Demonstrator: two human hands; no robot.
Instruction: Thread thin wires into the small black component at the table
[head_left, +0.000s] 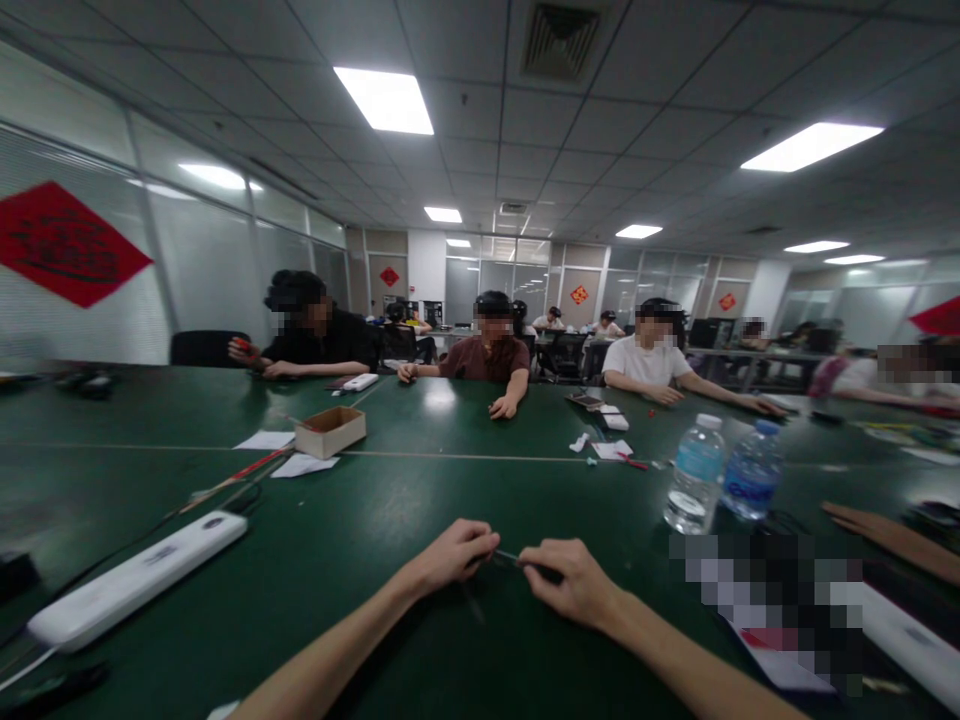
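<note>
A thin dark object (508, 557) is pinched at lower centre between the closed fingertips of the left hand (448, 556) and right hand (571, 585). Open green table (420, 495) is seen above them, bounded by a white power strip (139, 578) lower left and water bottles (697, 475) at right.

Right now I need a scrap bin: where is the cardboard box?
Head view: the cardboard box sits left of centre on the green table, beside white paper sheets, well beyond the left hand.
</note>
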